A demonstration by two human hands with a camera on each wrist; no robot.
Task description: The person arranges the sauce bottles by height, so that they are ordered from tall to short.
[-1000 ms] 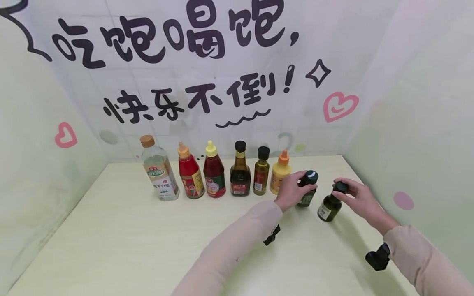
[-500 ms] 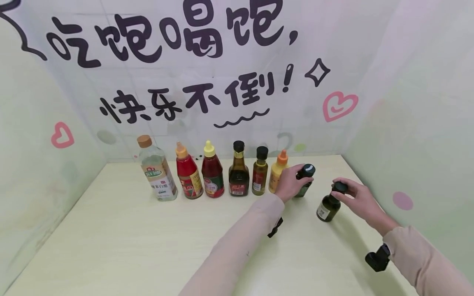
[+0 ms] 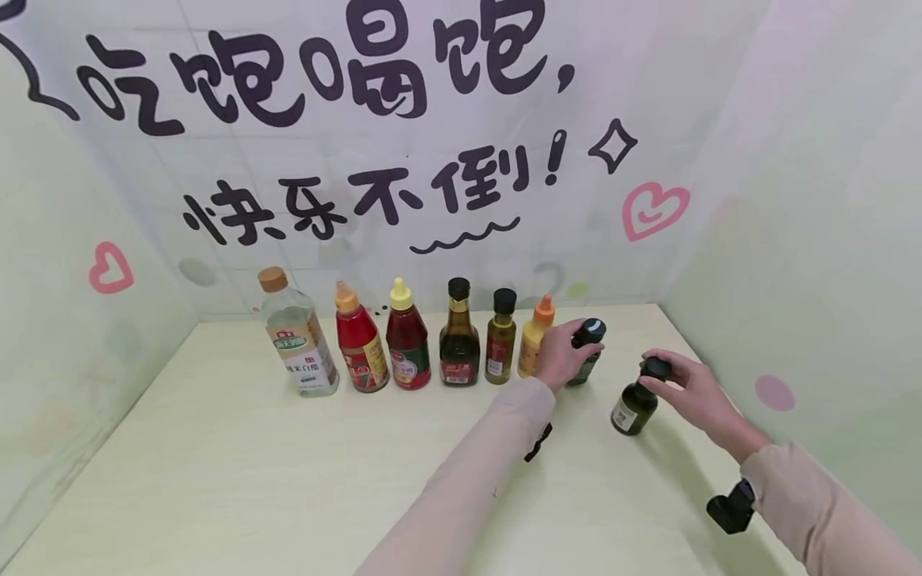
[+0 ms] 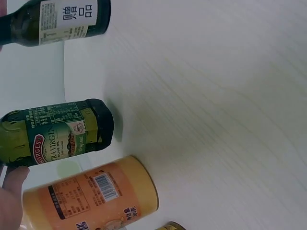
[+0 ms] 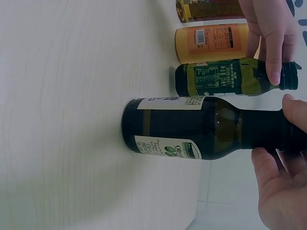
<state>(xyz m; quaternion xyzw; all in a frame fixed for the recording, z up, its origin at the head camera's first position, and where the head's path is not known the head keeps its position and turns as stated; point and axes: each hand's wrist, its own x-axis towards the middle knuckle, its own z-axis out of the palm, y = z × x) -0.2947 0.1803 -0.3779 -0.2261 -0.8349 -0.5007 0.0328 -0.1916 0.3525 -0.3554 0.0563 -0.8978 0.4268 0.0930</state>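
In the head view my left hand (image 3: 560, 358) grips a small green olive oil bottle (image 3: 585, 368) around its neck, just below the dark cap. The left wrist view shows this bottle's green label (image 4: 60, 132), its base close over the tabletop. Right beside it stands a yellow squeeze bottle (image 3: 531, 344) with an orange tip, partly hidden by the hand. Nearer the front right, my right hand (image 3: 695, 394) pinches a dark glass bottle (image 3: 632, 410) by its cap and neck. A white label with an olive picture (image 5: 168, 146) shows on that bottle in the right wrist view.
Leftward along the back wall runs a row: a slim oil bottle (image 3: 500, 344), a dark sauce bottle (image 3: 458, 344), two red squeeze bottles, one yellow-tipped (image 3: 408, 344) and one orange-tipped (image 3: 360, 348), and a clear vinegar bottle (image 3: 298, 344). A side wall (image 3: 792, 320) rises at right.
My left hand has carried the green olive oil bottle back and slightly left, up beside the yellow squeeze bottle. The right hand and the dark bottle keep their place. The head view has shifted slightly.
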